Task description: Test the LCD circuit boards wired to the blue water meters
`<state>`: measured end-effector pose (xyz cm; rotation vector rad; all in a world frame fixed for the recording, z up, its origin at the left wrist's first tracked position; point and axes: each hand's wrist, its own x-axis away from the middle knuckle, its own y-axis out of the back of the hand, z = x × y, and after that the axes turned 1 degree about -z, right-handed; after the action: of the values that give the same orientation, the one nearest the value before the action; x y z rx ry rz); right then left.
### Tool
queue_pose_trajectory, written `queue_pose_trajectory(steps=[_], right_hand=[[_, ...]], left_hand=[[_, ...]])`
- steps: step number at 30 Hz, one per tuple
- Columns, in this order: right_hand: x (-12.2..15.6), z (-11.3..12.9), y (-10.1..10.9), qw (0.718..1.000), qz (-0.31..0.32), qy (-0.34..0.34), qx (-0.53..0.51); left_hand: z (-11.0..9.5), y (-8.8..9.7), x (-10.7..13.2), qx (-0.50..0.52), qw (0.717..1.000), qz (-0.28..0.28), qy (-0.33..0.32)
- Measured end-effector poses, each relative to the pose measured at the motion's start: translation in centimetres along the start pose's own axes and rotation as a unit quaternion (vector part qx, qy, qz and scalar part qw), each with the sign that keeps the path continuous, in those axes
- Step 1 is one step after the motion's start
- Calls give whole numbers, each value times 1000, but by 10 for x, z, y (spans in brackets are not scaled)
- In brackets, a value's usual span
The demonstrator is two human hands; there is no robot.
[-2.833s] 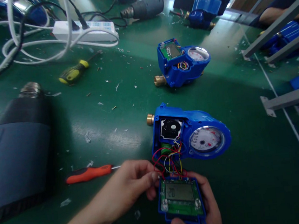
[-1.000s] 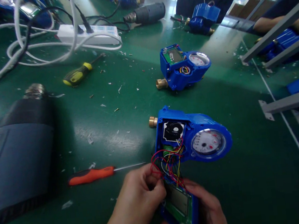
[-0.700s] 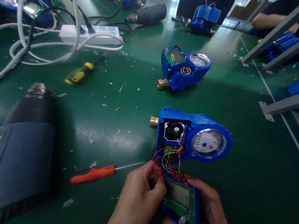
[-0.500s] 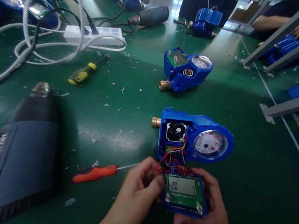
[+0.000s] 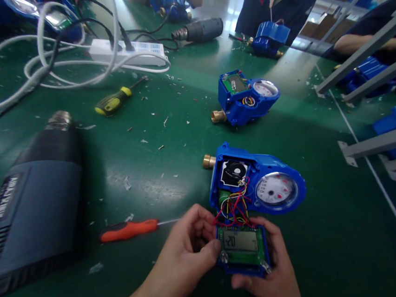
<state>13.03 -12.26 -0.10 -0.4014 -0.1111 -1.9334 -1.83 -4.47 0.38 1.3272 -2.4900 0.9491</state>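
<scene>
A green circuit board with an LCD display [image 5: 242, 241] sits in a small blue frame, low in the head view. My right hand [image 5: 276, 271] is closed around its right side and lower edge. At its upper left corner, my left hand [image 5: 190, 252] is closed, thumb on the edge; its fingertips are partly hidden near the red wires. Red, yellow and white wires [image 5: 234, 205] run from the board into the open blue water meter [image 5: 251, 162] just beyond. That meter has a round dial [image 5: 276, 190] and a brass fitting [image 5: 209, 161].
A heat gun [image 5: 38, 196] lies at left. An orange screwdriver [image 5: 129, 230] is beside my left hand, a yellow one [image 5: 113, 102] farther back. A second meter [image 5: 246, 102], a white power strip [image 5: 129, 52] and another heat gun [image 5: 200, 30] lie beyond. People work across the table.
The display board has tilted slightly and its lower edge has risen a little between my hands. The view has shifted slightly. Both hands keep their hold.
</scene>
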Motion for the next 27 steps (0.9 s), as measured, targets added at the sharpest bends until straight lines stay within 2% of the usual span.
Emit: queue_pose_trajectory(steps=[7, 14, 20, 24, 27], right_hand=[[-1, -2, 4, 1000, 25, -5, -3], [1, -5, 3, 1000, 14, 21, 11], [2, -3, 1, 1000, -3, 0, -10], [1, 0, 0, 1000, 1, 11, 0], [0, 2, -1, 1000, 7, 16, -1]], left_hand=[[2, 1, 3, 0, 1000, 6, -8], [2, -5, 0, 4, 1000, 0, 2], [2, -7, -2, -17, 999, -30, 4], [0, -6, -1, -59, 997, -46, 25], [0, -5, -1, -52, 997, -45, 26]])
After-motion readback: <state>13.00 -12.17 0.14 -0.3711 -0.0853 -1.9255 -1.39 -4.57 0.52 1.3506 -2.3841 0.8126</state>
